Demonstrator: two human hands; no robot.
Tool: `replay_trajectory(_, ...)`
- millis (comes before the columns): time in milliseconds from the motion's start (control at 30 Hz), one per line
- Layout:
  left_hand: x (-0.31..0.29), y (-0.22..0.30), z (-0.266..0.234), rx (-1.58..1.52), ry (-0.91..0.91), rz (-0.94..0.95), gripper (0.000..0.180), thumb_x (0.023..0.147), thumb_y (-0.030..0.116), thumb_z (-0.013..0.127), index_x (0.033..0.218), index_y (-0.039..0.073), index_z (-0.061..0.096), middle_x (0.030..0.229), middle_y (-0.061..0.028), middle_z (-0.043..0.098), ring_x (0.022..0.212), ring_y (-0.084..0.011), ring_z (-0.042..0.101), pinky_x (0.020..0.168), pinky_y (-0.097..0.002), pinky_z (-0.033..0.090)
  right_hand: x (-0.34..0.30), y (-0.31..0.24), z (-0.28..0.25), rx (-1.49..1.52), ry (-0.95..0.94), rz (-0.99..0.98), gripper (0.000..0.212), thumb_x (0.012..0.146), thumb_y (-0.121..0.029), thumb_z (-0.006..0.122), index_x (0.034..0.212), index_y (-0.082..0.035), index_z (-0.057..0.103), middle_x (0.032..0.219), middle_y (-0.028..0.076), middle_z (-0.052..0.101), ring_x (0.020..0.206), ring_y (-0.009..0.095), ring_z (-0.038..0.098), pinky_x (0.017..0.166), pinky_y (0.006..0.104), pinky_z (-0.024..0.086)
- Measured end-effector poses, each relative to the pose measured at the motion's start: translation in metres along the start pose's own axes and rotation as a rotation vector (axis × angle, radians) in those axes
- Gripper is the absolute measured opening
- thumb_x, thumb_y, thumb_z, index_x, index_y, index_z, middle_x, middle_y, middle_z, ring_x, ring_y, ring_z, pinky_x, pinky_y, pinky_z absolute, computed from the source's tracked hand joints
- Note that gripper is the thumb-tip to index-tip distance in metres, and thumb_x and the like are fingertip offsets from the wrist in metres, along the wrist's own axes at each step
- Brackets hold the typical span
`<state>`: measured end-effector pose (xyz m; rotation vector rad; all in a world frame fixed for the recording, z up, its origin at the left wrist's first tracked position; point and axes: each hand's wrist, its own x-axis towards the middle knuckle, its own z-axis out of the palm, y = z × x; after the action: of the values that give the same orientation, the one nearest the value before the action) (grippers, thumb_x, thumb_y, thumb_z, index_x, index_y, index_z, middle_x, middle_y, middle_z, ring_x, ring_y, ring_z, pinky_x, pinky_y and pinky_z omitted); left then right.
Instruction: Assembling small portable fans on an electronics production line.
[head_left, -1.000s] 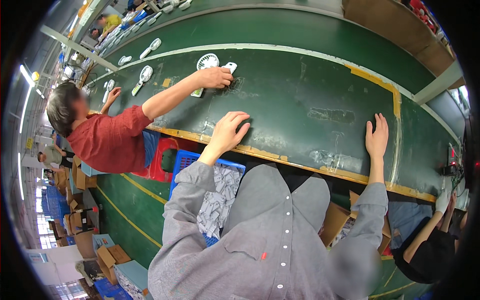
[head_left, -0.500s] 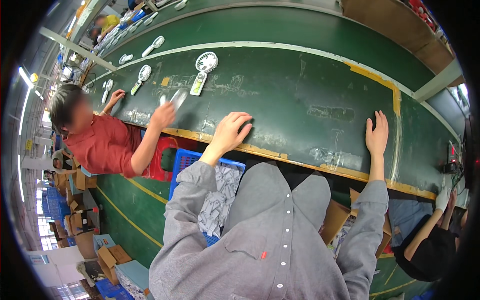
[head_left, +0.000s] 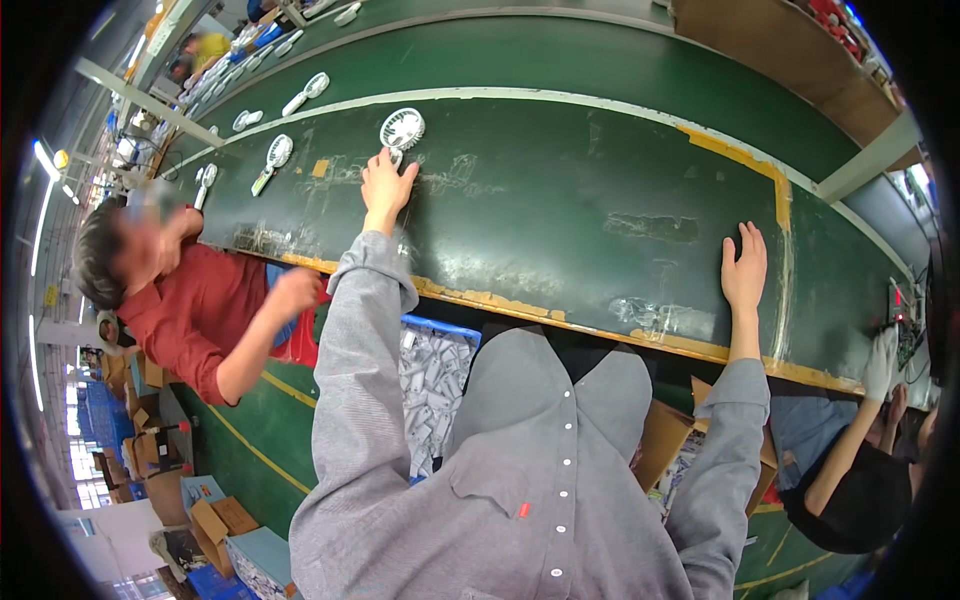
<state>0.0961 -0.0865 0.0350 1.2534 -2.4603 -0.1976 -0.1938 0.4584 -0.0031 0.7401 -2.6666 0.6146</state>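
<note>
My left hand (head_left: pixel 387 188) is stretched out over the workbench (head_left: pixel 540 200), its fingers and thumb closed around the handle of a white handheld fan (head_left: pixel 402 129). The fan lies on the bench with its round grille head pointing away from me; my hand hides most of its handle. Well to the right, my right hand (head_left: pixel 744 268) rests on the green surface, holding nothing, its fingers stretched out and slightly apart.
More white handheld fans (head_left: pixel 279 151) lie along the bench to the left. A person in a red shirt (head_left: pixel 190 310) sits there. Below the bench edge is a blue crate (head_left: pixel 440 326) of small packets, and a cardboard box (head_left: pixel 662 445). Another person (head_left: pixel 850 500) works at the right.
My left hand has moved forward and left from the bench's near edge onto the fan's handle. The red-shirted person's hand has drawn back from the bench. My right hand stays put.
</note>
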Motion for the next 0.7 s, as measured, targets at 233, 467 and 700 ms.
replay_trajectory(233, 0.004, 0.016, 0.005, -0.282, -0.032, -0.043, 0.05, 0.083, 0.036, 0.071, 0.119, 0.003, 0.06, 0.118, -0.0174, 0.063, 0.109, -0.0332, 0.061, 0.093, -0.0428, 0.049, 0.002, 0.001, -0.002, 0.021, 0.017, 0.005, 0.044, 0.097, -0.027, 0.056, 0.134, -0.002, 0.055, 0.144, 0.016, 0.05, 0.137, 0.034, 0.041, 0.114, 0.0437, 0.032)
replay_trajectory(467, -0.086, 0.157, 0.0, -0.873, -0.234, 0.021, 0.049, 0.083, 0.031, 0.079, 0.115, -0.002, 0.062, 0.096, -0.0111, 0.069, 0.087, -0.016, 0.066, 0.077, -0.0307, 0.054, -0.021, -0.081, -0.01, 0.882, 0.027, 0.297, 0.04, 0.093, -0.023, 0.067, 0.126, -0.001, 0.061, 0.126, 0.013, 0.063, 0.115, 0.024, 0.059, 0.102, 0.0351, 0.044)
replay_trajectory(700, -0.216, 0.28, -0.009, -1.079, -0.312, 0.459, 0.038, 0.078, 0.018, 0.081, 0.106, -0.001, 0.064, 0.095, -0.0108, 0.066, 0.085, -0.0241, 0.064, 0.072, -0.0341, 0.053, -0.046, -0.172, -0.021, 2.024, -0.351, 0.73, 0.03, 0.102, -0.027, 0.055, 0.12, -0.004, 0.054, 0.117, 0.014, 0.064, 0.105, 0.022, 0.062, 0.091, 0.0378, 0.052)
